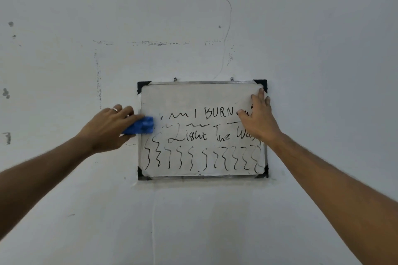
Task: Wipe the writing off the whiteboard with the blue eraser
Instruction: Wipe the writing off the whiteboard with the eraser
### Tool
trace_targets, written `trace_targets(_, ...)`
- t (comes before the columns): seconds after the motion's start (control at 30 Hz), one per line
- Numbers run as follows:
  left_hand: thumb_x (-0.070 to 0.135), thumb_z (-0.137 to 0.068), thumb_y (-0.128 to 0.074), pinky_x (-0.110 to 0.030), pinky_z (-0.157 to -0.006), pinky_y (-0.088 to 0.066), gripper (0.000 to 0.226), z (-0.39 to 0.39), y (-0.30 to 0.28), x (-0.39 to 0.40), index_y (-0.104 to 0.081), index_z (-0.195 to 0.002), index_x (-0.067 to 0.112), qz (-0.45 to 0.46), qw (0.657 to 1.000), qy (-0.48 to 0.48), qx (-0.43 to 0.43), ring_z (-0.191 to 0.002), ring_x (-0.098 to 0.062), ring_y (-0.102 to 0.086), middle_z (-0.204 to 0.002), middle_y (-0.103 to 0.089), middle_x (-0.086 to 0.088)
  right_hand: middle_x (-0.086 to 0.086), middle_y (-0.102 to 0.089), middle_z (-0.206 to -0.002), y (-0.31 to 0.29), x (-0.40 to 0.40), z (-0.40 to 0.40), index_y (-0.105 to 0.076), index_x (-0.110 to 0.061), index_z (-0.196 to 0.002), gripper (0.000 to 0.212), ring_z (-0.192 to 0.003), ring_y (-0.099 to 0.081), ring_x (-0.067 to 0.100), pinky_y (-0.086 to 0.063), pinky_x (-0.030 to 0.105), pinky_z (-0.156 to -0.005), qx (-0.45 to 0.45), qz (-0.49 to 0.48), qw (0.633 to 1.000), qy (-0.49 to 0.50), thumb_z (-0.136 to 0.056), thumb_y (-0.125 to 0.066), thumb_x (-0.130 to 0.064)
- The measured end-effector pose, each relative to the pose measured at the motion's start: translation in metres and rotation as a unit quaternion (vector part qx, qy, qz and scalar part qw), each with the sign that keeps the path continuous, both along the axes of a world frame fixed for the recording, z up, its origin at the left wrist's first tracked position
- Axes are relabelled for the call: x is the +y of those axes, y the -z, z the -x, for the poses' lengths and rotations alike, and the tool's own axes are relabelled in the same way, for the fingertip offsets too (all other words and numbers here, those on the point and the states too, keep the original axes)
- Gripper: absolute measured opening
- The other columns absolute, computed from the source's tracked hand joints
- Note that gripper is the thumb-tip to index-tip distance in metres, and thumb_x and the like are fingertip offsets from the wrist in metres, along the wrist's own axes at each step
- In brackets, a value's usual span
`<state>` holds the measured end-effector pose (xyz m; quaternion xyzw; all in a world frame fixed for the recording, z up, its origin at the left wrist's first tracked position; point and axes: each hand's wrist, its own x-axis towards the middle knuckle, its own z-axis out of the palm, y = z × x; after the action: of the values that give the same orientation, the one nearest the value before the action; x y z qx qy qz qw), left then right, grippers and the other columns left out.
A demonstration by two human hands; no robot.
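A small whiteboard [193, 99] with a metal frame and black corner caps hangs on the wall. Black writing [206, 127] covers its middle and lower part: "I BURN", "Light The Way" and rows of squiggles. The top strip of the board is blank. My left hand [107, 129] grips the blue eraser [142, 126] and holds it against the board's left edge, level with the upper line of writing. My right hand [257, 116] lies flat on the board's upper right area with fingers spread, covering the end of the words.
The wall [323, 49] around the board is pale grey with scuffs, dark marks and a thin crack running up from the board's top. Two small hooks [175, 79] hold the board at its top edge.
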<state>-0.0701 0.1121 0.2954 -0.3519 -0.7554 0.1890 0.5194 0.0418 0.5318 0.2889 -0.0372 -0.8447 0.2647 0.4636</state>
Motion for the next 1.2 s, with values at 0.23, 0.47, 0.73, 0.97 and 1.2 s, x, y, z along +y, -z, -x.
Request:
trace_targets(0.23,0.034,-0.078,-0.08,-0.042,-0.061,-0.051,0.066,-0.007,-0.011,0.003,-0.055,-0.137,0.016,-0.073,0.997,0.006,-0.005,-0.079,-0.032,-0.056,-0.101,-0.056,-0.008,-0.003,0.015,-0.167,-0.002,-0.002,-0.003,-0.022,-0.015,-0.152,0.064,-0.153,0.012,0.025,-0.02,0.045,-0.118,-0.006,0.0,1.0,0.004,-0.099,-0.05,-0.039)
trace_targets(0.47,0.038,-0.082,-0.077,-0.045,-0.061,-0.055,0.065,-0.008,-0.012,0.012,-0.054,-0.138,0.016,-0.097,0.995,0.001,-0.016,-0.084,-0.034,-0.058,-0.103,-0.055,-0.009,-0.003,0.016,-0.167,-0.001,-0.002,-0.001,-0.018,-0.015,-0.155,0.068,-0.153,0.013,0.025,-0.018,0.044,-0.119,-0.007,-0.003,1.0,0.009,-0.099,-0.049,-0.039)
trace_targets(0.73,0.042,-0.083,-0.074,-0.044,-0.061,-0.055,0.065,-0.012,-0.016,0.027,-0.053,-0.139,0.015,-0.104,0.994,0.01,-0.021,-0.086,-0.035,-0.061,-0.105,-0.055,-0.009,-0.003,0.013,-0.167,-0.002,-0.001,0.0,-0.017,-0.015,-0.154,0.068,-0.153,0.01,0.025,-0.02,0.046,-0.119,-0.007,-0.006,1.0,0.013,-0.099,-0.049,-0.038)
trace_targets(0.97,0.046,-0.082,-0.073,-0.039,-0.06,-0.055,0.067,-0.011,-0.02,0.039,-0.052,-0.138,0.018,-0.012,1.0,0.021,-0.019,-0.085,-0.028,-0.06,-0.106,-0.054,-0.005,-0.001,0.013,-0.167,-0.002,0.001,-0.002,-0.011,-0.014,-0.158,0.073,-0.153,0.011,0.025,-0.012,0.044,-0.121,-0.018,-0.006,1.0,0.006,-0.1,-0.048,-0.038)
trace_targets(1.2,0.046,-0.079,-0.075,-0.036,-0.057,-0.055,0.069,-0.011,-0.011,0.05,-0.053,-0.137,0.016,0.056,0.998,0.02,-0.009,-0.08,-0.025,-0.06,-0.104,-0.055,-0.004,-0.002,0.013,-0.167,-0.001,0.002,-0.002,-0.01,-0.015,-0.158,0.073,-0.153,0.01,0.024,-0.013,0.044,-0.121,-0.015,-0.008,1.0,0.003,-0.1,-0.048,-0.038)
